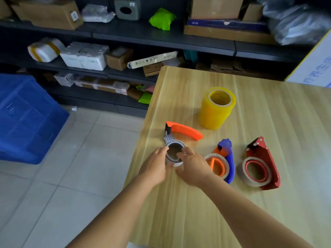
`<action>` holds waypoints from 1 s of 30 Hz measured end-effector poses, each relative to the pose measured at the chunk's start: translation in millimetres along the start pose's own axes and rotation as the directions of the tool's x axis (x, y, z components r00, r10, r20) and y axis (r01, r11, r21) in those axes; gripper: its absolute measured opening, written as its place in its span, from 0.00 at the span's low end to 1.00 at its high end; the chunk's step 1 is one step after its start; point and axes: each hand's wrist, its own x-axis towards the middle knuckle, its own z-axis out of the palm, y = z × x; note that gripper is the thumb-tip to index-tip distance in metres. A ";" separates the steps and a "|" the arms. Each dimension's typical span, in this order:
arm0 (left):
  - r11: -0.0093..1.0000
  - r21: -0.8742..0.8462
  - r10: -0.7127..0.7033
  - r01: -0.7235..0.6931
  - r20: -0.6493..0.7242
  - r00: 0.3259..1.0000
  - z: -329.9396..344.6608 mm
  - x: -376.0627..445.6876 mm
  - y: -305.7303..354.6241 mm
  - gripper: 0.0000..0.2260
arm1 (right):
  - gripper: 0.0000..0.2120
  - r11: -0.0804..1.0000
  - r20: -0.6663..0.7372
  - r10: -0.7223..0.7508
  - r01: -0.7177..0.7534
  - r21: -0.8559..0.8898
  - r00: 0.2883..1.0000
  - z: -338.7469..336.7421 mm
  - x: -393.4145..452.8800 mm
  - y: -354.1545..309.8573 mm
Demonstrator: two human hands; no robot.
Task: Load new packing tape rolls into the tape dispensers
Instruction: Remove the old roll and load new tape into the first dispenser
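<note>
- The fingers of the left hand are curled against the left side of a pale tape roll, and those of the right hand are curled over its right rim; the roll is thus held between both hands at the near left edge of the wooden table.
- The roll is seen with its bore facing up, so its axis is judged to stand upright, and it appears to be seated on the hub of the orange-handled dispenser. How fully it is seated cannot be told.
- The dispenser's long axis is seen to run away from the fingers, its serrated blade end and curved orange handle lying just beyond the roll; both hands are equally near, one on each side.
- To the right, a blue and orange dispenser and a red dispenser are laid flat, each with a roll already in place.
- Farther back, a yellow stack of tape rolls is stood upright, well apart from the hands.
- Beyond the table, dark shelves with parcels and a blue crate on the tiled floor are seen.
</note>
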 end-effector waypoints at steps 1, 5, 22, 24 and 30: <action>1.000 -0.015 0.013 -0.013 -0.005 1.000 -2.3 2.7 1.3 0.22 | 0.20 1.000 -0.026 0.009 -0.009 -0.001 1.000 -1.4 -0.4 -2.2; 0.999 -0.047 0.012 -0.011 0.038 0.999 -3.1 11.9 10.3 0.10 | 0.22 0.983 -0.161 0.162 -0.144 0.116 0.974 0.2 0.8 -2.3; 0.892 -0.406 -0.182 0.197 0.078 0.980 8.1 37.7 38.7 0.19 | 0.41 0.977 -0.154 0.157 -0.131 0.171 0.975 -2.4 26.9 24.9; 0.866 -0.455 -0.181 0.210 0.108 0.978 6.4 39.6 45.9 0.21 | 0.40 0.981 -0.174 0.152 -0.127 0.148 0.973 -7.3 30.1 30.1; 0.886 -0.390 -0.245 0.251 0.067 0.967 8.7 44.1 54.4 0.20 | 0.37 0.989 -0.158 0.136 -0.124 0.080 0.978 -4.0 29.0 39.0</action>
